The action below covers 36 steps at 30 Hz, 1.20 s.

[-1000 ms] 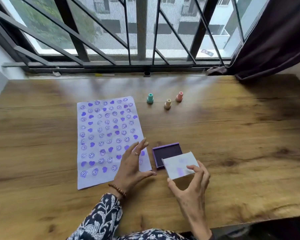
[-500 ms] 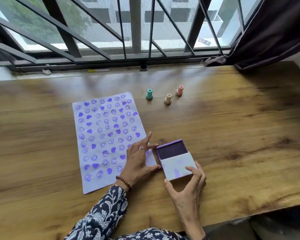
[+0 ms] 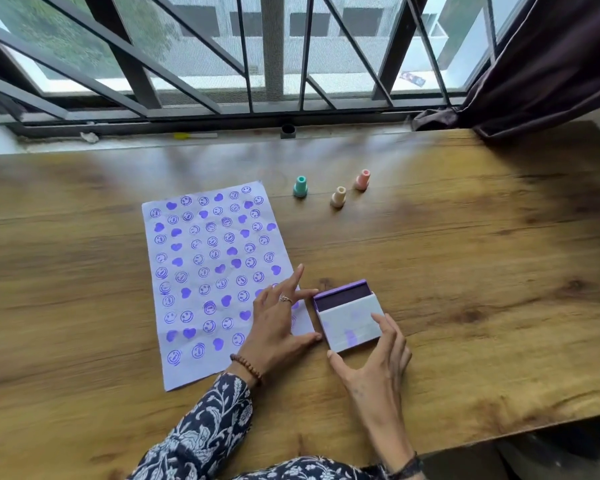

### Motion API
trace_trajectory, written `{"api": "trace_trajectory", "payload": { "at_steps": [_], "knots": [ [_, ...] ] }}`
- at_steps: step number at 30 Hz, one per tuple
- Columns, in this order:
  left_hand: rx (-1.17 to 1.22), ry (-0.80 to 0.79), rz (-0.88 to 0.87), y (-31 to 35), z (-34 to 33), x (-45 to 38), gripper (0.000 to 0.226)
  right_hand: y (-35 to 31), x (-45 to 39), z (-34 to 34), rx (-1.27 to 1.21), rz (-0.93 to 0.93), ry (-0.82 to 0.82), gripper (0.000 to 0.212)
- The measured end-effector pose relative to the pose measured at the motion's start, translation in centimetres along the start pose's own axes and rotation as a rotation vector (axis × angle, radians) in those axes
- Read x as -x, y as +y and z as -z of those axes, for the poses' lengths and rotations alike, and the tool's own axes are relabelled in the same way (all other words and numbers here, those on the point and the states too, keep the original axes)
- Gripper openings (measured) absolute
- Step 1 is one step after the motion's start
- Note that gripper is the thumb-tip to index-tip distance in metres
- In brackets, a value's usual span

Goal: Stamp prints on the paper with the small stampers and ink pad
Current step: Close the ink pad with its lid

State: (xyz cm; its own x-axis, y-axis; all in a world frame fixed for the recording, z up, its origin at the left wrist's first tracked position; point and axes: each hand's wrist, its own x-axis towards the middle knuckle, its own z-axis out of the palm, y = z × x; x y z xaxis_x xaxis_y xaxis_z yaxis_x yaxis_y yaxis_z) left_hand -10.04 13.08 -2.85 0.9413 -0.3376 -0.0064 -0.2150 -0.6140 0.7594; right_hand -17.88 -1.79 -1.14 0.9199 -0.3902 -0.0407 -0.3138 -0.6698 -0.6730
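Observation:
A white sheet of paper (image 3: pixel 208 271) covered with several purple smiley and heart prints lies on the wooden table. To its right sits the purple ink pad (image 3: pixel 343 294), its dark pad showing only at the far edge; a white ink-stained lid (image 3: pixel 352 325) covers most of it. My right hand (image 3: pixel 374 362) grips the lid's near edge with thumb and fingers. My left hand (image 3: pixel 278 320) rests fingers spread on the paper's lower right corner, thumb and index against the pad's left side. Three small stampers stand further back: teal (image 3: pixel 300 186), cream (image 3: pixel 338 197), pink (image 3: pixel 362 179).
The wooden table (image 3: pixel 465 271) runs to a window sill with black metal bars at the back. A dark curtain (image 3: pixel 548 71) hangs at the back right, touching the table corner. The table's near edge drops off at lower right.
My right hand has slid the white lid over the ink pad, from off to its near right to covering most of it. My left hand has moved against the pad's left side.

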Motion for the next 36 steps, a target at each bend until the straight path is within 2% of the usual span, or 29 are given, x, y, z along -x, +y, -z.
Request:
{"api": "trace_trajectory", "payload": {
  "at_steps": [4,9,18,21,23,25,29,36],
  "knots": [
    [0.009,0.005,0.005,0.1,-0.1,0.0,0.101,-0.6,-1.1,0.0,0.074,-0.023,-0.049,0.086],
    [0.037,-0.012,0.017,0.1,-0.1,0.0,0.089,-1.3,-2.1,-0.2,0.138,-0.051,-0.064,0.09],
    [0.052,-0.072,0.028,-0.1,-0.1,-0.1,0.102,-1.4,-2.6,0.1,0.193,-0.037,-0.105,0.096],
    [0.04,-0.003,0.045,0.2,0.2,0.2,0.1,-0.7,-2.7,1.0,0.091,-0.019,-0.157,0.101],
    [-0.065,0.111,0.065,0.2,0.1,0.7,0.091,-0.1,-2.7,1.8,-0.046,-0.019,-0.163,0.093],
    [-0.191,0.175,0.074,0.3,-0.2,1.4,0.075,0.7,-2.9,2.3,-0.176,-0.054,-0.154,0.077],
    [-0.283,0.167,0.139,0.9,-1.0,2.0,0.055,1.8,-3.6,2.9,-0.327,-0.109,-0.109,0.042],
    [-0.317,0.198,0.158,1.8,-1.8,1.1,0.038,2.7,-5.3,2.6,-0.358,-0.091,-0.062,0.029]
  ]
}}
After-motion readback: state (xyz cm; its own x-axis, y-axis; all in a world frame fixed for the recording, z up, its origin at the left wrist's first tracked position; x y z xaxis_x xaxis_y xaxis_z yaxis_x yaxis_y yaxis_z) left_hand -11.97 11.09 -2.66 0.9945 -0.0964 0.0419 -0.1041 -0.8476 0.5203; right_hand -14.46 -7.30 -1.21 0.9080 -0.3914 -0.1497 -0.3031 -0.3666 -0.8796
